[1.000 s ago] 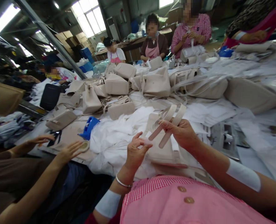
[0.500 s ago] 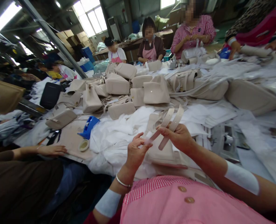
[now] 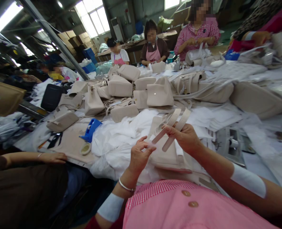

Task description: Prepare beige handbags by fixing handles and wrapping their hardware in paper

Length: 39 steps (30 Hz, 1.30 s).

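Note:
My right hand [image 3: 187,136] is closed on a pair of beige bag straps [image 3: 179,127], whose looped ends rise above my fingers and whose cut ends slant down toward my left hand. My left hand [image 3: 141,154] has thumb and index finger pinched on a thin, whitish translucent film [image 3: 150,145], just off one strap end. Its other fingers are loosely curled. Below the straps, a beige bag [image 3: 168,159] lies on the table at my apron, partly covered by my hands and white paper.
Several beige bags [image 3: 120,86] are heaped across the table. White tissue sheets [image 3: 117,143] spread in front. A blue tape dispenser [image 3: 91,129] and a small round dish [image 3: 85,148] lie left. A co-worker's hand [image 3: 53,157] rests on the table edge; other people stand opposite.
My right hand and the straps have shifted slightly right, so the strap end is farther from my left fingers. The co-worker at left drew their hand back a little; the person at far right moved.

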Available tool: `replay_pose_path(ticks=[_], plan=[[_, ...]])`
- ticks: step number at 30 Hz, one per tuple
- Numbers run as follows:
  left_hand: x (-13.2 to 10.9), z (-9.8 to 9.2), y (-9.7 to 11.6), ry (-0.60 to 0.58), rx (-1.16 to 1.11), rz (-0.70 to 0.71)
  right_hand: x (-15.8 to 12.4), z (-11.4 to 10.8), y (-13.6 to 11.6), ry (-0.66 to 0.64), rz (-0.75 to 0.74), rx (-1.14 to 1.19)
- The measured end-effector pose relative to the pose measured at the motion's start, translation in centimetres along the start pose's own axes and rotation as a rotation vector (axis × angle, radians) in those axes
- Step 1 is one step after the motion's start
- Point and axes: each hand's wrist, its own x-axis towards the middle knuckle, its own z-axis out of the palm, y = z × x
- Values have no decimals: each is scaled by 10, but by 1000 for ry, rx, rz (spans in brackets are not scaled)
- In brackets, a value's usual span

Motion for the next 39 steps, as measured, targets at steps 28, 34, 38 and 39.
replay_pose_path(ticks=[28, 34, 38, 39], plan=[[-4, 7, -3, -88, -382, -340, -12, 1, 46, -177, 160, -214], [-1, 13, 1, -68, -484, -359, -23, 12, 50, -288, 386, -70], [3, 13, -1, -2, -333, -327, -20, 12, 55, -137, 412, 54], [4, 12, -2, 32, -286, -314, -18, 10, 56, -118, 418, 93]])
